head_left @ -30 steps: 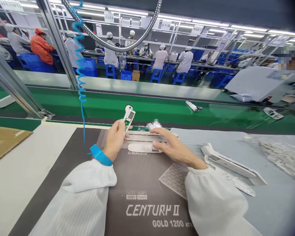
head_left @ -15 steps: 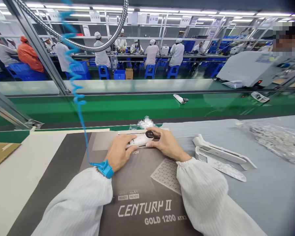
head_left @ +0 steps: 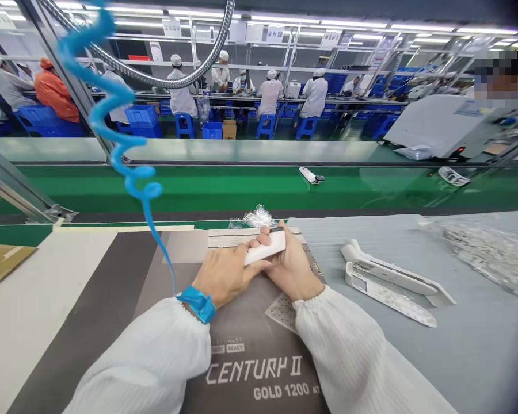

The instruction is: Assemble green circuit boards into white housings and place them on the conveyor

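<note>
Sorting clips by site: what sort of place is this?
Probably a factory assembly floor, perhaps electronics: a long green belt with white plastic pieces on it, a row of capped people, mostly in white, working beyond it, and a corded blue wrist strap on the wearer.

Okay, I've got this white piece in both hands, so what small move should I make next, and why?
I'd probably tilt the white piece slightly to check its underside: your left hand and right hand both grip it, covering parts of its edges, and only one white side and a dark end show clearly.
</note>
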Tool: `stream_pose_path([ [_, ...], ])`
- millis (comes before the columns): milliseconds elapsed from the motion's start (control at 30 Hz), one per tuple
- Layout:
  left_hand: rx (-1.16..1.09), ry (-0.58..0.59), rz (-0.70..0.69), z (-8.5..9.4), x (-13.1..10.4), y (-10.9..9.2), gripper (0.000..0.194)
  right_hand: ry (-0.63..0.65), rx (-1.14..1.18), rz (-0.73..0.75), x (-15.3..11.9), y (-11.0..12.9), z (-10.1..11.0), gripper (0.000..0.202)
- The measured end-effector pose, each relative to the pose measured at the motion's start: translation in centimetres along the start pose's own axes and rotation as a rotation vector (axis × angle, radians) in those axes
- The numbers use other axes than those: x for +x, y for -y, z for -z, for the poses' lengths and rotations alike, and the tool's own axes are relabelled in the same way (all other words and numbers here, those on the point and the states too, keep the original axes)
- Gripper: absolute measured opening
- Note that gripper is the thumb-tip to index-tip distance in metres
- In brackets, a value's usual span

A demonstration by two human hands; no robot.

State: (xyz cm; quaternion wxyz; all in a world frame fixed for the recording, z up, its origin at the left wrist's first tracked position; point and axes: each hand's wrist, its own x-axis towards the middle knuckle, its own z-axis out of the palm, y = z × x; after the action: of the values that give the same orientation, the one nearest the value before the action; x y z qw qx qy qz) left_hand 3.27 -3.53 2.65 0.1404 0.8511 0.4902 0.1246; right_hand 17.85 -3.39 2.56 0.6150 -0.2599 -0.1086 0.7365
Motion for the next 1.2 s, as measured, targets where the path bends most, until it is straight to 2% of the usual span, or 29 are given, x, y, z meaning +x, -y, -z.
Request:
stream_pose_path([
  [67,-0.032,-0.129,0.049,0.2,0.1,0.9,0.048,0.134,-0.088,0.000,-0.2,-0.2,-0.2,0.040],
  [133,-0.123,-0.300,0.018,0.2,0.0,1.4,0.047,0.206,-0.165,0.032,-0.3,-1.1,-0.4,0.036],
  [200,-0.197,-0.407,-0.074,0.0,-0.1,1.3,0.050,0.199,-0.206,0.063,-0.3,-2.1,-0.5,0.030],
  [333,-0.185,-0.480,-0.160,-0.6,-0.2,0.2,0.037,0.135,-0.190,0.095,-0.3,-3.6,-0.7,0.023],
  [467,-0.205,-0.484,-0.195,-0.6,-0.1,0.2,0.035,0.140,-0.192,0.065,-0.3,-3.0,-0.5,0.025],
  [633,-0.280,-0.317,-0.215,-0.2,0.2,2.3,0.044,0.120,-0.122,0.021,0.2,-1.3,0.3,0.032],
  [700,-0.395,-0.216,-0.102,0.1,0.2,2.9,0.034,0.070,-0.109,0.059,0.5,-0.9,0.6,0.031],
  [800,-0.829,-0.030,0.215,0.9,0.5,3.5,0.031,-0.007,-0.199,0.081,1.0,-0.8,1.0,0.031],
  [833,-0.982,-0.021,0.318,1.4,0.7,3.8,0.031,-0.024,-0.223,0.073,1.1,-0.9,1.1,0.031],
  [900,-1.147,-0.134,0.488,2.5,1.4,4.8,0.027,-0.055,-0.222,0.070,1.3,-1.1,1.3,0.028],
  [967,-1.048,-0.297,0.620,4.1,2.6,6.4,0.024,-0.090,-0.188,0.093,1.4,-1.1,1.4,0.021],
  [1000,-0.926,-0.328,0.684,5.0,3.4,7.3,0.025,-0.098,-0.173,0.101,1.4,-1.1,1.5,0.019],
  [1067,-0.697,-0.310,0.755,6.9,5.2,9.3,0.024,-0.093,-0.152,0.097,1.4,-1.0,1.6,0.017],
  [1200,-0.508,-0.360,0.752,10.0,8.7,12.8,0.013,-0.062,-0.139,0.069,1.2,-0.8,1.5,0.015],
])
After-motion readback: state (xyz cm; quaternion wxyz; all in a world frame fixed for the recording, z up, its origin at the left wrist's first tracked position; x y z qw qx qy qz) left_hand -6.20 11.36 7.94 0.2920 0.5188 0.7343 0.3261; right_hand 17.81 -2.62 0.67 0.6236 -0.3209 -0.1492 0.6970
